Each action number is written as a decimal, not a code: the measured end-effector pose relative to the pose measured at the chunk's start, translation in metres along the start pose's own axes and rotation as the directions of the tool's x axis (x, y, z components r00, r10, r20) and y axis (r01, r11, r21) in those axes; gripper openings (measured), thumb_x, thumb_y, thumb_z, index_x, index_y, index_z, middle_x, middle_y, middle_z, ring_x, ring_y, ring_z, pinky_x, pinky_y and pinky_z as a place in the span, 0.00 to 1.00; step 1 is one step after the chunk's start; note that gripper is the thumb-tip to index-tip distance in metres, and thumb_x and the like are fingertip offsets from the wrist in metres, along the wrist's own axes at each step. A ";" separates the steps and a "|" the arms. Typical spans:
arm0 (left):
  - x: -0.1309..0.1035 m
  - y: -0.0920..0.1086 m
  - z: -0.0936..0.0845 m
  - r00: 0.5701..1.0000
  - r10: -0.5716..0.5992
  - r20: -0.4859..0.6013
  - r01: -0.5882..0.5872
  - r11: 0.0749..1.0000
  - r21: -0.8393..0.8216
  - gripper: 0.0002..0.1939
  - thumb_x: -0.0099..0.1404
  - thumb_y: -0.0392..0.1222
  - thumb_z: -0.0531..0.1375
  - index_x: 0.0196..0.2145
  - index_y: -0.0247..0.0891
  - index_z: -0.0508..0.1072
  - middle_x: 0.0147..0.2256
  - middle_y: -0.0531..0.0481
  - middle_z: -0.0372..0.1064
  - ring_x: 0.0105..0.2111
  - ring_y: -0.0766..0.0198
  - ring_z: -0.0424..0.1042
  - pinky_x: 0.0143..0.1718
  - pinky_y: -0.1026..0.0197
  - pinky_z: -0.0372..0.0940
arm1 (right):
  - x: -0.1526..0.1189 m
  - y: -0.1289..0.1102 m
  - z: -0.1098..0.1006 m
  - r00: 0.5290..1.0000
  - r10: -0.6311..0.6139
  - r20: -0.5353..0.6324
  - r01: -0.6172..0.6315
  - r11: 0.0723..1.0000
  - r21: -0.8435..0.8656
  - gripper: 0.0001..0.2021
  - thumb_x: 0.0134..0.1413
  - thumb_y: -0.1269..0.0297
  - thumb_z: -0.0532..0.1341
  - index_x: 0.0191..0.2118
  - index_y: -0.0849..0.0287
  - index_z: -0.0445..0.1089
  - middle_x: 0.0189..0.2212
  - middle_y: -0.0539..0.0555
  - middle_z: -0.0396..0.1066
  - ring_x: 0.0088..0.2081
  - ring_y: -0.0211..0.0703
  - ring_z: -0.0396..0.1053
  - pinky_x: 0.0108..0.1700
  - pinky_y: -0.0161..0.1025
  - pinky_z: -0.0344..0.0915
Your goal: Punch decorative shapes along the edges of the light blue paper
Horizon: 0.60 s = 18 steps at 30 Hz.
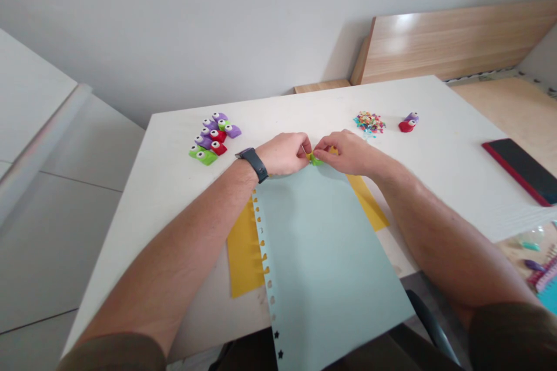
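Observation:
Both my hands meet at the far edge of a pale blue paper sheet [324,249] that lies over a yellow sheet [242,255] on the white table [165,185]. My left hand [285,153], with a dark watch on the wrist, and my right hand [348,152] together pinch a small green paper punch [315,159] at the blue sheet's top edge. The punch is mostly hidden by my fingers. The left edge of the blue sheet carries a row of punched-out shapes [263,249].
A cluster of purple, red and green punches [213,138] sits at the table's far left. A pile of coloured confetti [369,123] and two more punches [408,122] lie far right. A dark phone in a red case [522,169] lies at the right edge. A wooden board leans on the wall.

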<state>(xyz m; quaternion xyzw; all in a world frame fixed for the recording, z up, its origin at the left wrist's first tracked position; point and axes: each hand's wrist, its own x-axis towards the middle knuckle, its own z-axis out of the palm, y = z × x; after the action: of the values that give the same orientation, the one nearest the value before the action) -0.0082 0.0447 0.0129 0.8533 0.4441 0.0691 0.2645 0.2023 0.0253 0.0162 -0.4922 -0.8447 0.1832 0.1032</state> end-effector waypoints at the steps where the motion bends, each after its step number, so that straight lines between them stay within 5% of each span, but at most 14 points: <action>1: 0.000 0.000 0.001 1.000 -0.003 -0.003 0.003 1.000 0.000 0.13 0.60 0.41 0.62 0.43 0.39 0.75 0.37 0.50 0.80 0.36 0.59 0.77 0.36 0.61 0.66 | 0.000 0.000 0.000 1.000 -0.004 0.001 0.004 1.000 -0.003 0.14 0.66 0.57 0.58 0.41 0.56 0.80 0.38 0.54 0.82 0.41 0.46 0.77 0.48 0.41 0.64; 13: 0.001 -0.005 0.007 0.999 -0.012 -0.029 0.011 0.999 -0.042 0.11 0.60 0.41 0.62 0.42 0.40 0.74 0.35 0.50 0.79 0.34 0.60 0.76 0.34 0.61 0.65 | 0.002 0.003 0.002 1.000 0.002 -0.004 -0.002 1.000 -0.009 0.14 0.66 0.57 0.59 0.42 0.56 0.81 0.38 0.54 0.82 0.41 0.46 0.77 0.49 0.41 0.64; 18: 0.003 -0.002 0.007 0.991 -0.032 -0.127 0.026 0.999 -0.044 0.09 0.67 0.45 0.58 0.41 0.39 0.74 0.37 0.48 0.79 0.36 0.59 0.75 0.35 0.59 0.64 | 0.001 0.002 0.001 1.000 0.011 0.005 -0.011 1.000 -0.004 0.14 0.66 0.56 0.58 0.42 0.56 0.80 0.38 0.54 0.82 0.41 0.46 0.77 0.49 0.41 0.64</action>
<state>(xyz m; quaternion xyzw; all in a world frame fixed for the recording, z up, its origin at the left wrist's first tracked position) -0.0050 0.0456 0.0058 0.8348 0.4708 0.1290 0.2546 0.2029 0.0265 0.0145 -0.4966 -0.8427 0.1831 0.0991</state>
